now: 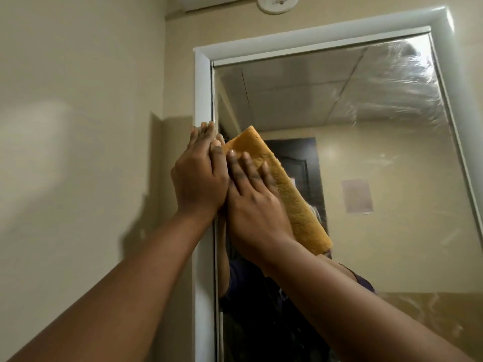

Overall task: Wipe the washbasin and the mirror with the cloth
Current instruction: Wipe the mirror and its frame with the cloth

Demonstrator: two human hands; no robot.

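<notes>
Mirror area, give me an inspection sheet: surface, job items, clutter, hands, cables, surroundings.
Surface: mirror glass, streaky smears toward the upper right.
Job's things: folded yellow cloth flat against the glass near its left edge; washbasin not in view.
Clutter: nothing seen.
Hands: right hand presses the cloth with straight fingers; left hand rests flat on the white frame.
Cables: nothing seen.
Surroundings: beige wall left of the frame; round white fitting above it.
</notes>
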